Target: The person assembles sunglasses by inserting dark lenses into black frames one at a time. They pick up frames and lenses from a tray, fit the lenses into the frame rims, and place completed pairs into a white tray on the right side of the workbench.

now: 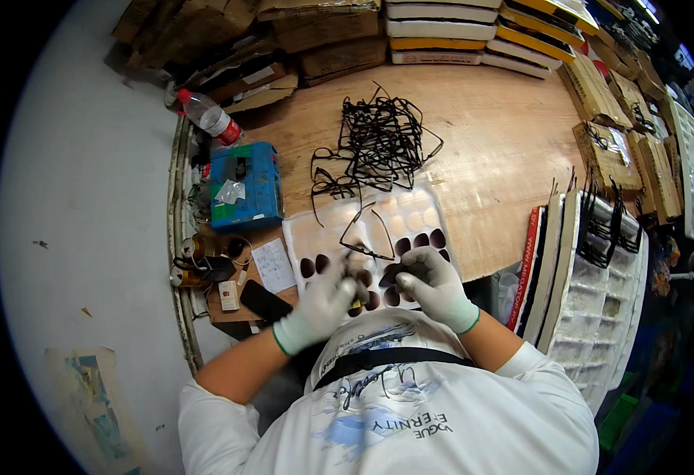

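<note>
Both my hands wear white gloves with green cuffs. My right hand [434, 289] pinches a dark sunglass lens [390, 275] between thumb and fingers, above the white lens tray [447, 215]. Motion blurs my left hand [319, 307], which is over the tray's left part; its fingers are smeared, and whether they hold anything is unclear. Beyond my hands, a black spectacle frame [371, 254] lies on the tray with its temples pointing away from me. Several dark lenses [420, 240] sit in the tray's round compartments, and a few brownish ones show between my hands.
A tangled heap of black spectacle frames [386, 142] lies beyond the tray. At left are a blue box [244, 186], a plastic bottle [208, 116], a paper note [274, 265] and a black phone [265, 302]. White trays [600, 293] stand on edge at right. Cardboard boxes [327, 32] line the back.
</note>
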{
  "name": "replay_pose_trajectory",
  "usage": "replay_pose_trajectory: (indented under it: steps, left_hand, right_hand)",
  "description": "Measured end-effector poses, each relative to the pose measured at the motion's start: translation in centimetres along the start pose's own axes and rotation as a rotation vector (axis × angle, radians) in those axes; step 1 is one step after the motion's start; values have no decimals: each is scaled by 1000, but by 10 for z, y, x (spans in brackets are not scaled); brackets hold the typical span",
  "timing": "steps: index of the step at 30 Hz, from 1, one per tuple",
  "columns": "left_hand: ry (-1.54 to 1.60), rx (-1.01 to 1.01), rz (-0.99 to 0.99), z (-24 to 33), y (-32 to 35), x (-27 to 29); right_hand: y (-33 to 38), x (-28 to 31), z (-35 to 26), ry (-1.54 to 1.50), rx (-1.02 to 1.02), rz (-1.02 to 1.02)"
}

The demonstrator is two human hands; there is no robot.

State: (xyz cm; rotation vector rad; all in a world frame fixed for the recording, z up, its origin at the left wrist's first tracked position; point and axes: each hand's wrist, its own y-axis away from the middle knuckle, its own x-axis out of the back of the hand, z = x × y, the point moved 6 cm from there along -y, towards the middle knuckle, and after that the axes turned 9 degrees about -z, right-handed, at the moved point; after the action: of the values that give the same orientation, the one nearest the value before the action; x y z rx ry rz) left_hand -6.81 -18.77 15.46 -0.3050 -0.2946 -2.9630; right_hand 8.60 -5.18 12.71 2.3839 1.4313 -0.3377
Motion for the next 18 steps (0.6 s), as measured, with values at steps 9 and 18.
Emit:
replay_pose_trajectory:
  steps: [9, 18]
  left_hand:
    - [-14, 27, 246, 23, 25, -26]
    - [51, -49, -12, 23, 79, -19]
  right_hand:
    - [-13, -50, -41, 405, 138, -109]
    - [-3, -81, -15, 149, -263, -547]
